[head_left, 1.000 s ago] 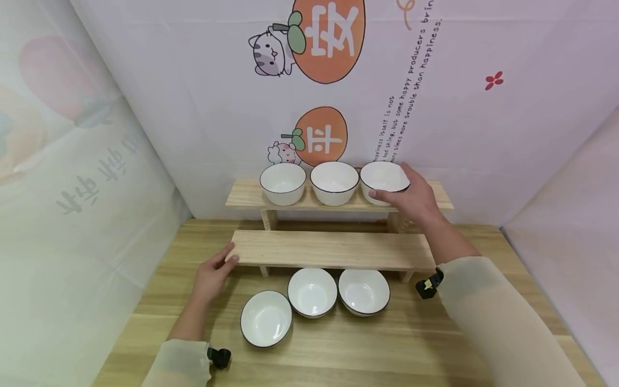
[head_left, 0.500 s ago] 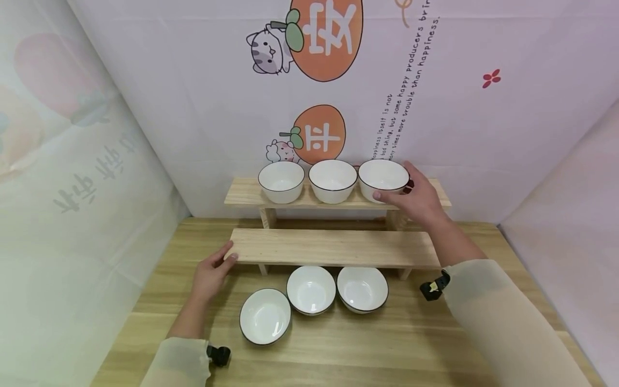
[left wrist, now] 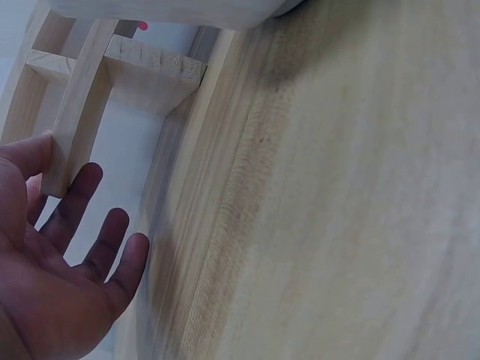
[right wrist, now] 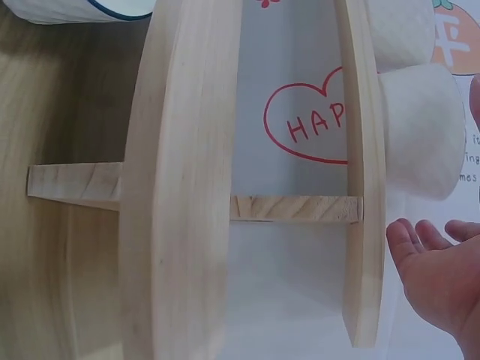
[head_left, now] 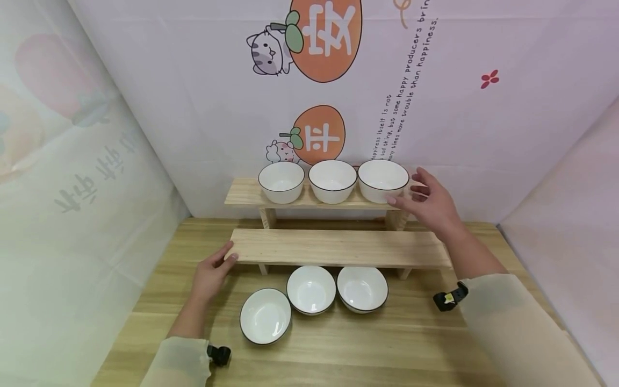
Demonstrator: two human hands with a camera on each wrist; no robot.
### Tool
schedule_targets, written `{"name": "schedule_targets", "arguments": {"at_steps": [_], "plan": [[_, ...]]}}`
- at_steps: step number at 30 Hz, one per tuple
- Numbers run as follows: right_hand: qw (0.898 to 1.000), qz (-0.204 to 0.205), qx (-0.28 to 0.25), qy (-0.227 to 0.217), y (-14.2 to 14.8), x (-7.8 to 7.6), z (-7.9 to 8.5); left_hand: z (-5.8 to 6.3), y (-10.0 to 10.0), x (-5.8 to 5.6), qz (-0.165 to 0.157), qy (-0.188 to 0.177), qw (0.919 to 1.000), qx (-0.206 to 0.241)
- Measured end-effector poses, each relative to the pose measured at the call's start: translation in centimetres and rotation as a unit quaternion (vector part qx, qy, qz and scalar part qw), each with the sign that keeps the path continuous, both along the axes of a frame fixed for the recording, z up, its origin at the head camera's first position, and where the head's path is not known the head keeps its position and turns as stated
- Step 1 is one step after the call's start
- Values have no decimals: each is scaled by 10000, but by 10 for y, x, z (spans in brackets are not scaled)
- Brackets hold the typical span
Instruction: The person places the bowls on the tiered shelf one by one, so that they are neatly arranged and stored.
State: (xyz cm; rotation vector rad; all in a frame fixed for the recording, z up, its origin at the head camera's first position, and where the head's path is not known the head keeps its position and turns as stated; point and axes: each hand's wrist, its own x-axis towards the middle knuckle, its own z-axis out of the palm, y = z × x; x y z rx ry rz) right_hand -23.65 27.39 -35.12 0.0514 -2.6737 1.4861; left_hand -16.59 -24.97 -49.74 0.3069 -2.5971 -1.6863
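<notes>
Three white bowls with dark rims stand in a row on the upper board (head_left: 242, 193) of a two-step wooden rack: a left bowl (head_left: 282, 183), a middle bowl (head_left: 332, 183) and a right bowl (head_left: 382, 183). Beside the right bowl is my right hand (head_left: 437, 207), its fingers spread and holding nothing; the right wrist view shows a gap between the fingers and this bowl (right wrist: 424, 131). My left hand (head_left: 210, 277) pinches the left end of the lower board (head_left: 338, 248). Its thumb lies on one face and a finger on the other in the left wrist view.
Several more objects surround the rack: white bowls on the wooden table (head_left: 362, 360), one at front left (head_left: 266, 317), one in the centre (head_left: 311, 290) and one to its right (head_left: 362, 289), partly under the lower board. A printed cloth (head_left: 193, 107) hangs close behind the rack.
My right hand has let go of the right bowl and drawn away to the right, its fingers opening. The bowl stays on the upper board. My left hand keeps its place.
</notes>
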Motion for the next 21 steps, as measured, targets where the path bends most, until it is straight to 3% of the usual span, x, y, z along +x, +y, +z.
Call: {"name": "schedule_targets", "arguments": {"at_steps": [12, 21], "plan": [[9993, -275, -252, -3, 14, 26, -13, -2, 0, 0, 47, 4, 10000, 37], [9994, -161, 13, 292, 30, 42, -40, -3, -1, 0, -14, 18, 10000, 12]]}}
